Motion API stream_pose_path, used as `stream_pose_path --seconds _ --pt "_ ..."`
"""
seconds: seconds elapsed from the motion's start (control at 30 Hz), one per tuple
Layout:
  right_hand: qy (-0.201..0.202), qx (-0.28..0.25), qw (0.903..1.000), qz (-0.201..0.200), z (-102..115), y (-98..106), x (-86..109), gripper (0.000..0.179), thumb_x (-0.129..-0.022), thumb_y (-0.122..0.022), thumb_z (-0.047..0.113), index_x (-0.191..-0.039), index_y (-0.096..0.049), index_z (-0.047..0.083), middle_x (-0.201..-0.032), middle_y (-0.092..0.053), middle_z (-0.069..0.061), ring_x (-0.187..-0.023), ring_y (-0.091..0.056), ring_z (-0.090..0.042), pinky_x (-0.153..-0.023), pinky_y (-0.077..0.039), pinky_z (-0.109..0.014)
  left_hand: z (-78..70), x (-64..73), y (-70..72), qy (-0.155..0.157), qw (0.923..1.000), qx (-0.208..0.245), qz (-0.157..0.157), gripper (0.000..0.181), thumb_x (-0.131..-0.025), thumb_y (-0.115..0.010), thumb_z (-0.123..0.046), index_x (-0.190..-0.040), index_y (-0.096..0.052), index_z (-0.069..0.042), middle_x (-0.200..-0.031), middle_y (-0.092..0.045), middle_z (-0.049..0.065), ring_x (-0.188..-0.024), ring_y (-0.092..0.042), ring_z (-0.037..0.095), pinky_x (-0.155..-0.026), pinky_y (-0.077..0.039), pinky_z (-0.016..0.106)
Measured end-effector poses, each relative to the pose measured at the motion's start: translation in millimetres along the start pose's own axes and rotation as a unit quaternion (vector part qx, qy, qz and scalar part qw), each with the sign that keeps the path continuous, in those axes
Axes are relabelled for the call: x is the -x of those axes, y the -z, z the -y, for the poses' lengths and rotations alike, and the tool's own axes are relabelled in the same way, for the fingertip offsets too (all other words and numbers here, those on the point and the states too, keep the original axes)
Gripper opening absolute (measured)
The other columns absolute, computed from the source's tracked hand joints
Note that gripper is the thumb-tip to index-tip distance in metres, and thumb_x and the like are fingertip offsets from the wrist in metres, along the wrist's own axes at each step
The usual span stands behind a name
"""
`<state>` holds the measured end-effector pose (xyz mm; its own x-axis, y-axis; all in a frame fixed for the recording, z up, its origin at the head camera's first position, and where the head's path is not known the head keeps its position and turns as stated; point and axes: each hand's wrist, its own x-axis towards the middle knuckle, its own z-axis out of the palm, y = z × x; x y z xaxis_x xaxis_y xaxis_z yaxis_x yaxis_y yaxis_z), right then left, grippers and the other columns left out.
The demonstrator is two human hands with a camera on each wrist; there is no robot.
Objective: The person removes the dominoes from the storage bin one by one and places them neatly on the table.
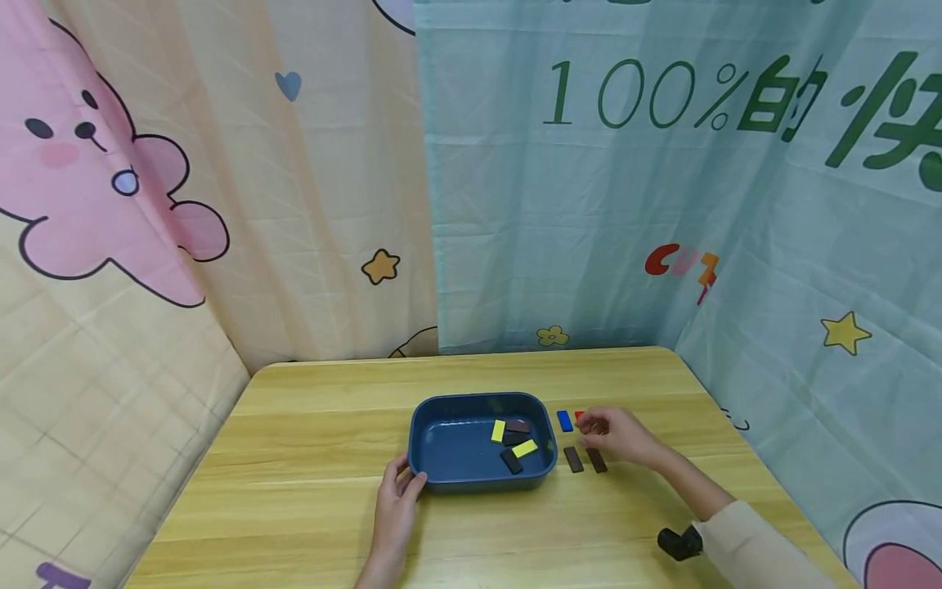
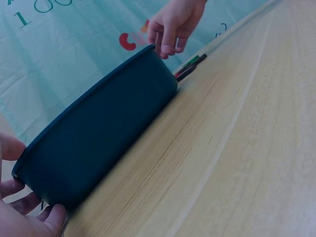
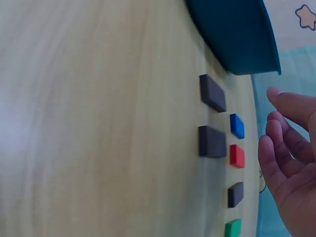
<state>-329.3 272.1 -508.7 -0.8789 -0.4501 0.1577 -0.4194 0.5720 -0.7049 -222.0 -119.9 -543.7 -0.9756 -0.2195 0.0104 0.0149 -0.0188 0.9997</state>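
Note:
My left hand (image 1: 396,507) grips the near left corner of a dark blue rectangular bin (image 1: 478,484), its thumb and fingers curled around the corner in the left wrist view. Inside the bin lie several small flat blocks: yellow (image 1: 525,448), black (image 1: 511,461) and brown (image 1: 518,426). My right hand (image 1: 621,435) is raised over the blocks to the right of the bin, fingers loosely bent and nothing between them in the right wrist view. Below it lie a blue block (image 3: 237,126), a red block (image 3: 237,156) and two dark brown blocks (image 3: 213,141).
Farther along the row are another dark block (image 3: 235,194) and a green block (image 3: 233,228). A black object (image 1: 679,543) sits at the right sleeve's cuff. Printed curtains (image 1: 331,204) stand behind and beside the wooden table (image 1: 309,458).

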Motion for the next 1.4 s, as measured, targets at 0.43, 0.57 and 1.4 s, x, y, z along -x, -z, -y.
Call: stream_pose_path --seconds 0.43,0.57,1.4 --pt "0.068 0.049 0.9962 0.023 29 4 -28.2 0.018 -0.093 -0.077 0.007 -0.108 -0.072 -0.001 -0.089 -0.068 0.007 -0.079 -0.064 -0.01 -0.069 -0.057 -0.028 1.7 -1.5 0.7 -0.009 1.0 -0.001 0.004 0.046 -0.106 -0.055 -0.007 -0.147 -0.042 0.009 -0.15 -0.043 0.034 -0.138 -0.045 0.047 -0.109 -0.044 0.051" --pt "0.077 0.055 0.995 0.032 40 4 -36.7 0.017 -0.094 -0.076 0.008 -0.11 -0.073 0.002 -0.089 -0.068 0.007 -0.079 -0.065 -0.01 -0.064 -0.057 -0.028 2.5 -2.0 0.0 -0.009 0.9999 -0.004 0.003 0.046 -0.105 -0.056 -0.007 -0.146 -0.042 0.009 -0.149 -0.045 0.033 -0.137 -0.046 0.046 -0.108 -0.045 0.049" --pt "0.123 0.095 0.9735 0.168 91 -25 -93.3 0.022 -0.094 -0.077 0.006 -0.114 -0.073 -0.002 -0.091 -0.069 0.007 -0.082 -0.064 -0.006 -0.074 -0.057 -0.026 1.3 -2.2 2.8 -0.008 1.0 -0.001 -0.001 0.046 -0.105 -0.056 -0.006 -0.146 -0.043 0.009 -0.15 -0.044 0.034 -0.136 -0.047 0.047 -0.108 -0.046 0.049"
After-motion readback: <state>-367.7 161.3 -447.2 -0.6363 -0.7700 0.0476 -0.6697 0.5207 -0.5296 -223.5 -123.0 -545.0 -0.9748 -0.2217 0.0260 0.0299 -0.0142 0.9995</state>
